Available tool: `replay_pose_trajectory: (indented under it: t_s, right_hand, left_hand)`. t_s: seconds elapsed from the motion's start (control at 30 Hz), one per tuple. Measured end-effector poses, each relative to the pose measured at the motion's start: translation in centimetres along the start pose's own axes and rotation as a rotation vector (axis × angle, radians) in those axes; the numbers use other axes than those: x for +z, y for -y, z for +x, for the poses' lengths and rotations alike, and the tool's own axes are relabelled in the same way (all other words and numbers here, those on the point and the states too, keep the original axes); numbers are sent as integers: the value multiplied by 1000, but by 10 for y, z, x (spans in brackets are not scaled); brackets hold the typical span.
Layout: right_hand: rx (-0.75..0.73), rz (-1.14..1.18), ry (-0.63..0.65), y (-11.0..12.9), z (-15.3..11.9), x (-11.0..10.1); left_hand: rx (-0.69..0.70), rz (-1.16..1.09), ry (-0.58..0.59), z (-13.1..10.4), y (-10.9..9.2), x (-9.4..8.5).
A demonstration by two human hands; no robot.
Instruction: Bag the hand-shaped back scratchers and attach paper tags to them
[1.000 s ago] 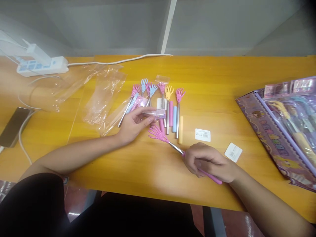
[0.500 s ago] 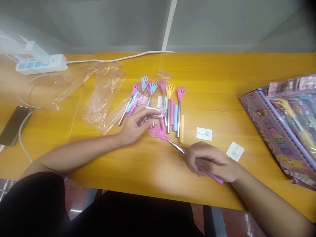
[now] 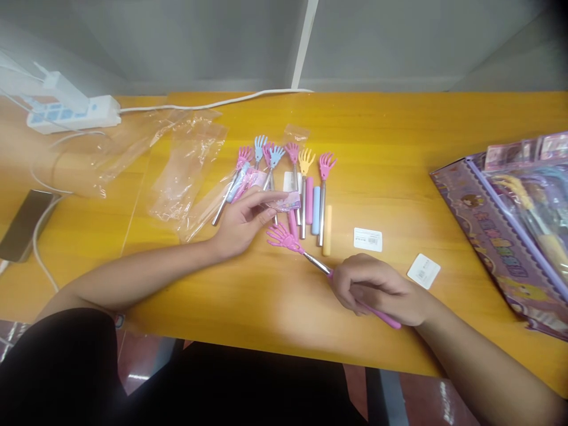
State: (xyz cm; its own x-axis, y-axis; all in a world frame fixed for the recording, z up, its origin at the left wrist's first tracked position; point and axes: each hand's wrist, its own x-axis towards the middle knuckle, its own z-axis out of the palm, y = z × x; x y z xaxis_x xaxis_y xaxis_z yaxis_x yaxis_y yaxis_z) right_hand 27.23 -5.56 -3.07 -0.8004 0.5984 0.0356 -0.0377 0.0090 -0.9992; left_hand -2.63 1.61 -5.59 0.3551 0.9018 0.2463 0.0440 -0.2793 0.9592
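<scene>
My right hand [image 3: 373, 290] is closed round the pink handle of a back scratcher [image 3: 286, 238], whose pink claw points left and whose metal rod shows between claw and handle. My left hand [image 3: 244, 222] pinches a small pink printed card [image 3: 288, 202] with clear plastic film about it. Just beyond lie several back scratchers with metal rods, among them a yellow-clawed one [image 3: 306, 161], a blue-clawed one [image 3: 276, 157] and a pink-clawed one [image 3: 327, 165]. Beside them are a blue handle sleeve [image 3: 316, 210] and a yellow handle sleeve [image 3: 327, 231].
Crumpled clear plastic bags [image 3: 186, 171] lie to the left, near a white power strip [image 3: 75, 115] and a phone [image 3: 26, 225] with a cable. Two white label cards [image 3: 368, 239] are on the right. A purple printed box [image 3: 483, 231] holding packaged back scratchers stands at the far right.
The card in my left hand has tilted slightly, so more of its printed face shows. My right hand and the back scratcher have hardly moved.
</scene>
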Motion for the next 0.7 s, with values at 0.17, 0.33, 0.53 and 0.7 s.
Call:
replay_pose_trajectory:
  t_s: [0.17,0.33,0.53,0.7]
  right_hand:
    - [-16,-27,12,0,2,0]
    - [-1,-81,-2,1,5,3]
    - [21,-115,-51,3,8,6]
    - [34,-162,-70,3,8,8]
  left_hand:
    - [-11,8,15,0,-1,-1]
    - [-30,-3,45,-1,-1,-1]
    - [-30,16,17,-1,-1,0]
    - [-109,-120,-35,-1,1,4]
